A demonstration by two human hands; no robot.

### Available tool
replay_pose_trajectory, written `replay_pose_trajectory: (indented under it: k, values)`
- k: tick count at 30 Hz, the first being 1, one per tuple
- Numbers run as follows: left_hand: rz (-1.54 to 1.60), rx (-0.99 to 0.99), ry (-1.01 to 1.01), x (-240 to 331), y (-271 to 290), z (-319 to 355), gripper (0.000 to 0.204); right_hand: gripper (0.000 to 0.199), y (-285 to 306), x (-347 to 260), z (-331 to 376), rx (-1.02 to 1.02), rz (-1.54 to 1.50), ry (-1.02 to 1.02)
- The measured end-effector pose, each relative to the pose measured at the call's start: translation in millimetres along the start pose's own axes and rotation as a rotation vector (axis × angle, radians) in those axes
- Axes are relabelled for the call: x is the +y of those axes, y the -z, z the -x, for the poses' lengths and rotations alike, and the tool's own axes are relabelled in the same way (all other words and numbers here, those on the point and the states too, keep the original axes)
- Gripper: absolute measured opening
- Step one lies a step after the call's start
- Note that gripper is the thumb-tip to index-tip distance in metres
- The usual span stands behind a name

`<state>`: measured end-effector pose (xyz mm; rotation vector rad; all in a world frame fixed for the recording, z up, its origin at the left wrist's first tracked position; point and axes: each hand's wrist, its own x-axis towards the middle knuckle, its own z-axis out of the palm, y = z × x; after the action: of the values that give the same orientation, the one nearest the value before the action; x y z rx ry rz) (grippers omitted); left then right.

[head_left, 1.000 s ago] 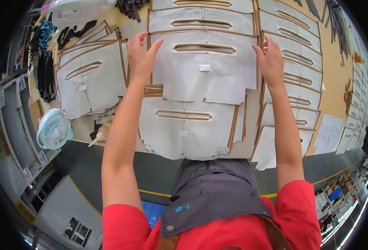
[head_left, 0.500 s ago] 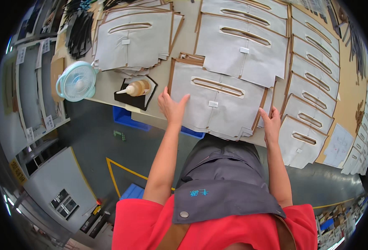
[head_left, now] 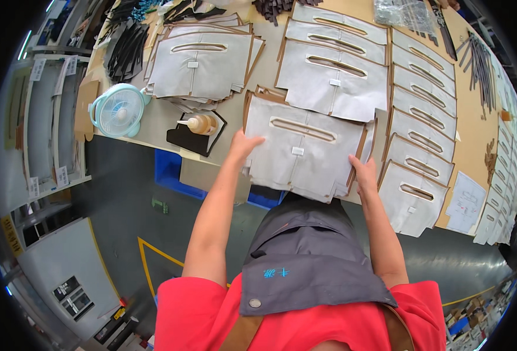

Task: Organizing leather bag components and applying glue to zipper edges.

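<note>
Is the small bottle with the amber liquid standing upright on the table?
No. The small bottle lies on its side on a black mat, between the pale blue fan and the left hand.

The person wears a bright red short-sleeved shirt [head_left: 352, 322] and a grey bib apron [head_left: 311, 257] with a small blue embroidered mark and a round metal snap. Brown straps [head_left: 242, 334] cross each shoulder. Both forearms are bare, with no gloves, watch or rings visible.
</note>
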<state>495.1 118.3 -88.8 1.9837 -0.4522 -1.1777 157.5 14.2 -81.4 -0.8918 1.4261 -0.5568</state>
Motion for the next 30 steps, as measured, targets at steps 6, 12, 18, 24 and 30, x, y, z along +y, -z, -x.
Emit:
replay_pose_trajectory:
  k: [6,12,18,24,30]
  values:
    - [0.18,-0.183,0.08,-1,5,72,0.035,0.045,22,39,51,0.08,0.033,0.062]
    - [-0.15,-0.111,-0.103,40,5,129,0.034,0.045,26,54,72,0.076,-0.214,-0.11]
    - [-0.155,-0.181,-0.349,138,43,156,0.036,0.041,-2,-10,95,0.016,-0.39,-0.11]
    - [-0.045,-0.004,-0.338,227,124,115,0.045,0.043,-72,-116,49,-0.184,-0.481,0.094]
    - [-0.118,0.317,-0.337,268,240,12,0.064,0.045,-219,-172,-44,-0.468,-0.547,0.211]
